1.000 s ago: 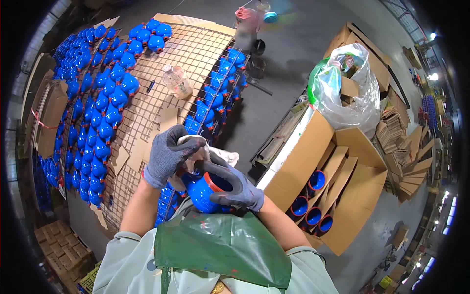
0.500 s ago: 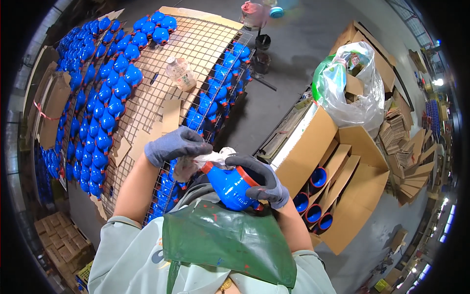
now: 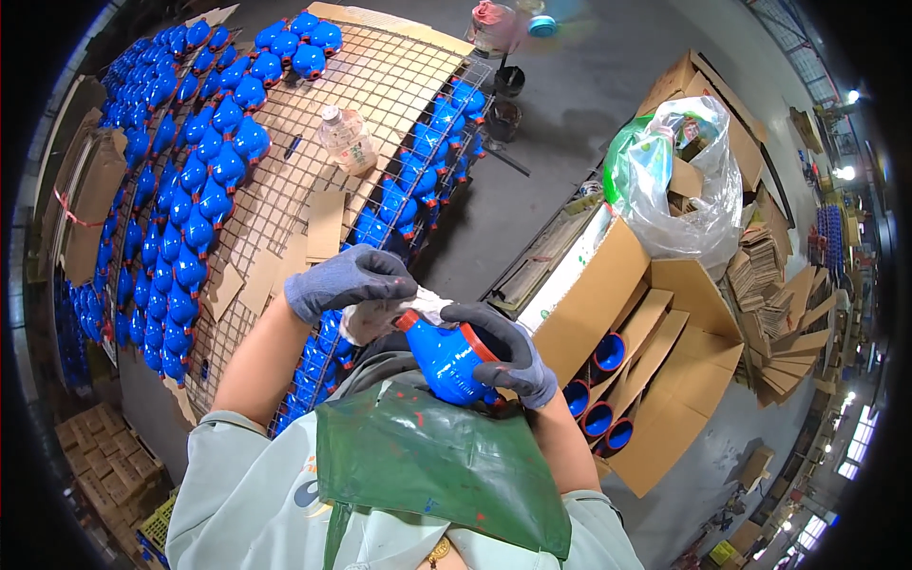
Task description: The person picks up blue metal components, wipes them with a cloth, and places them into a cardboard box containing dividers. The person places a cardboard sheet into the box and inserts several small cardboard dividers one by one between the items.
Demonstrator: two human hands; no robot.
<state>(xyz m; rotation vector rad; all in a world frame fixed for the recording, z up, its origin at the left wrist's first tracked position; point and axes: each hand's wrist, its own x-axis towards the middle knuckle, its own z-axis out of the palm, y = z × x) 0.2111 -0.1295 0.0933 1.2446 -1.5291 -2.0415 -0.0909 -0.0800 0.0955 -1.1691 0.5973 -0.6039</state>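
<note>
Since a moment ago, the blue bottle (image 3: 448, 359) sits tilted against the green apron (image 3: 446, 456), right hand (image 3: 508, 351) clamped around it; above that grip, left hand (image 3: 350, 280) pinches a white rag (image 3: 380, 316) at its red neck, wiping underway.

The blue bottle (image 3: 446, 359) has come closer to the person's chest and has turned, so its red neck now points to about 10 o'clock. The left hand (image 3: 347, 278) now presses the white cloth (image 3: 380, 316) on that neck, and the right hand (image 3: 508, 353) has moved to 3 o'clock of the bottle.
</note>
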